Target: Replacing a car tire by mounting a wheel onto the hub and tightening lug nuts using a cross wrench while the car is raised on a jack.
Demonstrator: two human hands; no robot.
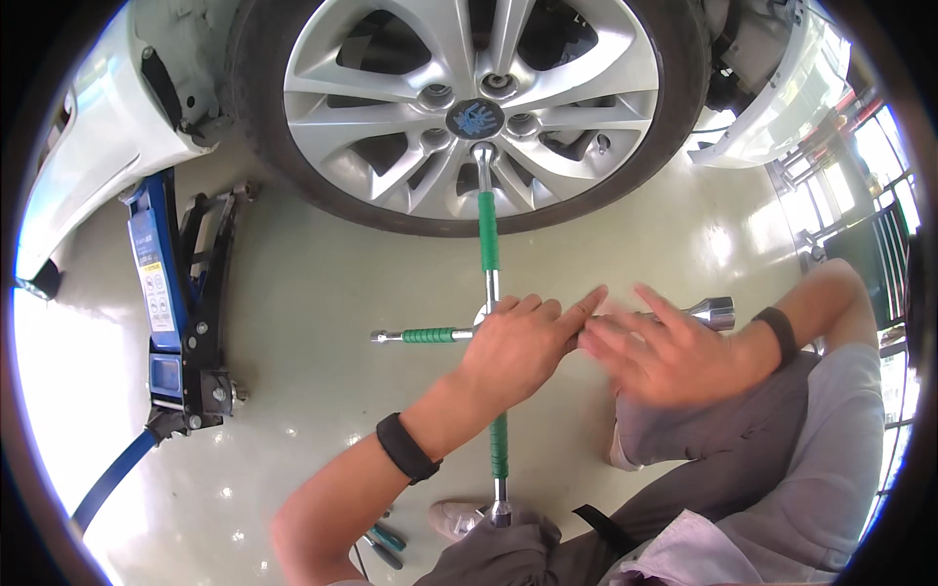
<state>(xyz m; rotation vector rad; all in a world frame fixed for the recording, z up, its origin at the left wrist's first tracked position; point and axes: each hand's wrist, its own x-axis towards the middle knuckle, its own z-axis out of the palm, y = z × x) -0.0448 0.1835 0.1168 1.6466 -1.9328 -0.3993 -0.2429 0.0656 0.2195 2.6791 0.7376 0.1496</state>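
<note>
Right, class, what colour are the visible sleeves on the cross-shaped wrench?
The wrench sleeves are green, clearest in the head view.

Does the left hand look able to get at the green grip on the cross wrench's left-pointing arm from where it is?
Likely yes: the left hand is over the middle of the cross wrench, and the green grip sticks out just beside it with nothing covering it.

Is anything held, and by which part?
The left hand covers the cross wrench near its centre; whether it or the blurred right hand grips cannot be told.
</note>
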